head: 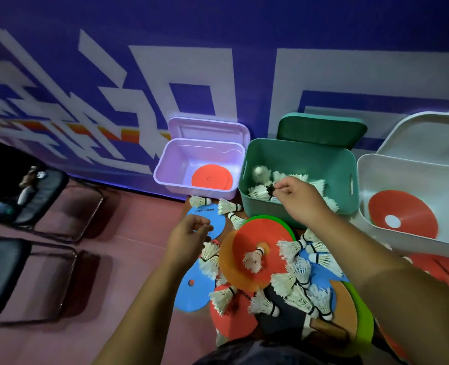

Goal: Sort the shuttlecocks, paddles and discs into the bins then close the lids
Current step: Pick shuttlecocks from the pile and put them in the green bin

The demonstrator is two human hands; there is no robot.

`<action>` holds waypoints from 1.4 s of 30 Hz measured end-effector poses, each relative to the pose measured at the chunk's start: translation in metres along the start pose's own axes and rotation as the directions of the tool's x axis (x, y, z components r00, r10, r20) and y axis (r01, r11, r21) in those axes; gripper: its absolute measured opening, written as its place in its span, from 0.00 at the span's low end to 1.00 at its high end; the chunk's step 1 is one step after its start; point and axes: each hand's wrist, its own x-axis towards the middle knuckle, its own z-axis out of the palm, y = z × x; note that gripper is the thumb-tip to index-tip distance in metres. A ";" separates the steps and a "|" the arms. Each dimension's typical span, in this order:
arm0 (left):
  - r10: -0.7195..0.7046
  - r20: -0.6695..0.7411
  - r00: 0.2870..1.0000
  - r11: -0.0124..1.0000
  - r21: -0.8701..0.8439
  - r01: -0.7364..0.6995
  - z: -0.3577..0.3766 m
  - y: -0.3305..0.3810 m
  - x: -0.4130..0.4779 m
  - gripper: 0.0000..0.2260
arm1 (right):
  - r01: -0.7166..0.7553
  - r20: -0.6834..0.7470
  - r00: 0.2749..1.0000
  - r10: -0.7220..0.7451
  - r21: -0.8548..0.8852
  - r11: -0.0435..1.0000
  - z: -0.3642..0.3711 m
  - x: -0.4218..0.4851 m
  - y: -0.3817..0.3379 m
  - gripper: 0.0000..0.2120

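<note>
Three open bins stand against the wall: a lilac bin (165, 164) with a red disc (212, 177) inside, a green bin (339, 177) holding several white shuttlecocks (260, 192), and a white bin (365, 180) with a red disc (413, 209). My right hand (299, 198) reaches into the green bin and pinches a shuttlecock by its dark cork. My left hand (189, 238) hovers loosely curled over a blue disc (215, 219), holding nothing. Below lies a pile of discs (265, 238), shuttlecocks (297, 275) and a dark paddle (286, 320).
Each bin's lid leans open behind it: lilac lid (207, 127), green lid (320, 130), white lid (428, 133). Black chairs (44, 191) stand at the left on the reddish floor. A blue and white wall banner runs behind the bins.
</note>
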 end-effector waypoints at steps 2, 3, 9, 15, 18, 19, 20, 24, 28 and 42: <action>-0.029 0.002 1.000 0.999 -0.036 0.030 -0.006 -0.011 0.000 0.05 | 0.020 -0.043 0.999 -0.021 -0.017 1.000 0.010 -0.006 -0.001 0.05; -0.041 0.007 0.999 0.998 -0.051 0.041 -0.008 -0.016 0.001 0.06 | 0.031 -0.070 0.997 -0.032 -0.012 0.999 0.015 -0.009 -0.003 0.05; -0.076 0.051 0.996 0.996 -0.047 0.078 -0.015 -0.047 0.016 0.05 | 0.124 -0.032 0.992 -0.123 0.013 0.992 0.050 -0.021 -0.025 0.07; -0.128 0.071 0.989 0.991 0.037 0.126 -0.018 -0.079 0.041 0.03 | 0.165 0.171 0.974 -0.150 -0.076 0.983 0.103 -0.023 -0.030 0.07; -0.162 0.080 0.984 0.981 0.122 0.152 -0.017 -0.098 0.053 0.05 | 0.225 0.291 0.941 -0.172 -0.160 0.961 0.132 -0.021 -0.024 0.06; -0.168 0.078 0.983 0.977 0.150 0.155 -0.017 -0.103 0.055 0.07 | 0.254 0.318 0.930 -0.186 -0.188 0.949 0.142 -0.019 -0.022 0.06; -0.169 0.066 0.983 0.972 0.175 0.155 -0.017 -0.107 0.057 0.09 | 0.272 0.343 0.921 -0.187 -0.219 0.937 0.151 -0.017 -0.022 0.06; -0.134 -0.028 0.991 0.969 0.208 0.136 -0.020 -0.123 0.068 0.15 | 0.325 0.428 0.893 -0.142 -0.392 0.861 0.187 -0.011 -0.026 0.08; -0.103 0.000 0.995 0.958 0.270 0.099 -0.025 -0.139 0.086 0.25 | 0.373 0.421 0.902 -0.095 -0.649 0.663 0.216 -0.012 -0.032 0.14; -0.121 0.051 0.991 0.948 0.303 0.100 -0.028 -0.137 0.103 0.02 | 0.432 0.321 0.896 -0.308 -0.467 0.771 0.214 -0.039 -0.006 0.02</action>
